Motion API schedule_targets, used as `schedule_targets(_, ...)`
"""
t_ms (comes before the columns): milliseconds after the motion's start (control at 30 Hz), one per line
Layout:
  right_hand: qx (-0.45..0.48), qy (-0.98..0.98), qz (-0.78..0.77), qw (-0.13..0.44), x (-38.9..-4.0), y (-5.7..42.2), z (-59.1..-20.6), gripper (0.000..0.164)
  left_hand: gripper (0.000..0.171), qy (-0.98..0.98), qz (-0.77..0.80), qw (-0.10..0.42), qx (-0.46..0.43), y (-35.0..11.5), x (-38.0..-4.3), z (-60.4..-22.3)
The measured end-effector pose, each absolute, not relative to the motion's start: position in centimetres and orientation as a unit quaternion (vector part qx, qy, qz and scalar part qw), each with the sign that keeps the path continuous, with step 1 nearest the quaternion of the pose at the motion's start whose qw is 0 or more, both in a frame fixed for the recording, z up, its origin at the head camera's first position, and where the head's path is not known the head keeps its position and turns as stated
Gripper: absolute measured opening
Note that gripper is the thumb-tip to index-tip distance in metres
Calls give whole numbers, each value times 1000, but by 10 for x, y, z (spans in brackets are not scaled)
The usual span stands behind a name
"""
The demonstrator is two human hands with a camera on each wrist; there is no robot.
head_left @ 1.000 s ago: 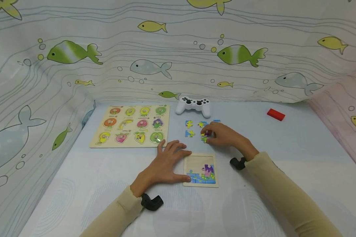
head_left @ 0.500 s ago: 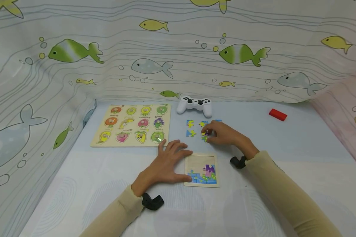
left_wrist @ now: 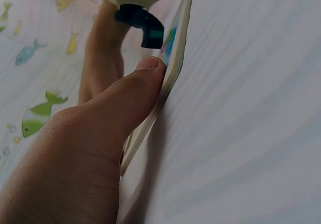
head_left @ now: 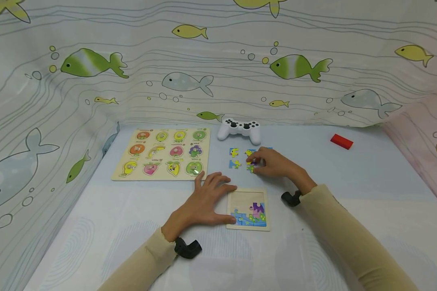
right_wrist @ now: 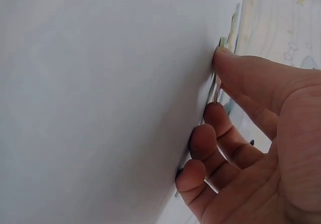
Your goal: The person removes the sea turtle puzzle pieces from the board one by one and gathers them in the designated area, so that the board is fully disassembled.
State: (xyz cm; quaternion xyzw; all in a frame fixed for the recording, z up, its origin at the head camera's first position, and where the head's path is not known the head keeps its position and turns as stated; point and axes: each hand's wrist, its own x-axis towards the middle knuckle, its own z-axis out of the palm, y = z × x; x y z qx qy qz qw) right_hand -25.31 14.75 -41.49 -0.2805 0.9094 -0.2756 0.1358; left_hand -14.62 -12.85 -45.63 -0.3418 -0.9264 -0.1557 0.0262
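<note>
In the head view, a small wooden puzzle tray [head_left: 245,197] has several joined pieces along its bottom and lower right. My left hand [head_left: 203,204] lies spread at its left side, the thumb on the lower left rim and a fingertip at the upper left corner. The left wrist view shows that thumb [left_wrist: 135,91] pressed on the tray's edge. Beyond the tray, my right hand [head_left: 274,163] pinches a purple and green jigsaw piece [head_left: 252,169], partly hidden by the fingers. In the right wrist view the piece [right_wrist: 216,91] appears edge-on between thumb and fingers, close over the table.
Loose jigsaw pieces [head_left: 234,152] lie around the right hand. At left is a wooden fruit puzzle board [head_left: 183,177], its near right corner overlapped by a left fingertip. A white game controller [head_left: 239,129] sits behind, and a red block [head_left: 342,141] lies far right.
The head view has shifted slightly. Both hands stay at nearly the same places, the right one still at the purple and green jigsaw piece.
</note>
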Motion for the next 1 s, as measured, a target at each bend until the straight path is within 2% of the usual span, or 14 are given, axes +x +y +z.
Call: schedule_targets(1000,-263,904,-316,115,-252,156,-418,34,85,-924,-156,36,-347,-129,-146,-457)
